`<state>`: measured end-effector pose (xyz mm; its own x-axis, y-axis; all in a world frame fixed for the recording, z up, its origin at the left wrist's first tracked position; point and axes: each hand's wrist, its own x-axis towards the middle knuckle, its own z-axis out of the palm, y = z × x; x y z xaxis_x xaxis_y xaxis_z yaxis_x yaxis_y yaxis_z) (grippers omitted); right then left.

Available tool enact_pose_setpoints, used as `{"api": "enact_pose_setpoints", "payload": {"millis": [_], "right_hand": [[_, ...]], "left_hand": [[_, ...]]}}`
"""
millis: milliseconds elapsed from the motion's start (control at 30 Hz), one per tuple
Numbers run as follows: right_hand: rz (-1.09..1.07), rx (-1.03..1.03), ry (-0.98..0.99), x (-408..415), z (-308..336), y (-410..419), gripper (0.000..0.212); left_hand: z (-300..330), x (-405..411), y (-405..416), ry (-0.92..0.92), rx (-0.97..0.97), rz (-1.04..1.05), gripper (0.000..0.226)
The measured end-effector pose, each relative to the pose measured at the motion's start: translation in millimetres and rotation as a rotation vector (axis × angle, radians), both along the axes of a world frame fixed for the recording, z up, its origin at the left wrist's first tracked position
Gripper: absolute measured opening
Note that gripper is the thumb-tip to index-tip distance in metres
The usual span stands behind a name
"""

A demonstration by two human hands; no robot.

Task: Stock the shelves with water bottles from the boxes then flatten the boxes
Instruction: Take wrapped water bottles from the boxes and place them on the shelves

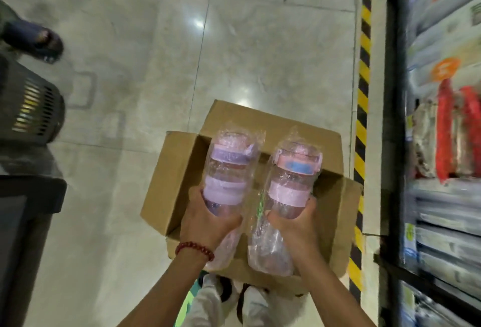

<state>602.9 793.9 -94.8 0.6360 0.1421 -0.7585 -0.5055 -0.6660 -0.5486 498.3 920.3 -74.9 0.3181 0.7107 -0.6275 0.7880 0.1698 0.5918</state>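
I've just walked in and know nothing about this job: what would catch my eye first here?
Two wrapped bottles at centre: the left hand grips the purple bottle and the right hand grips the pink bottle. Under them an open box sits on the floor. Shelves of packaged goods line the right edge.

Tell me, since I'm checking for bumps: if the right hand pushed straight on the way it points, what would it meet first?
Probably the far flap of the open cardboard box below; the right hand holds a wrapped bottle aimed that way. Depth is unclear, so it might pass above.
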Motion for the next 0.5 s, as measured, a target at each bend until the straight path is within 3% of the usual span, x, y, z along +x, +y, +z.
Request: {"api": "enact_pose_setpoints", "payload": {"millis": [200, 300, 500], "right_hand": [[-0.01, 0.107, -0.09, 6, 126, -19, 0.11], [0.02, 0.165, -0.175, 7, 185, -36, 0.098], [0.035, 0.259, -0.303, 0, 288, -78, 0.085]], "left_hand": [[133, 13, -16, -0.254, 0.069, 0.01, 0.08], [203, 21, -27, -0.405, 0.184, -0.034, 0.062], [289, 13, -46, -0.447, 0.253, -0.192, 0.064]]}}
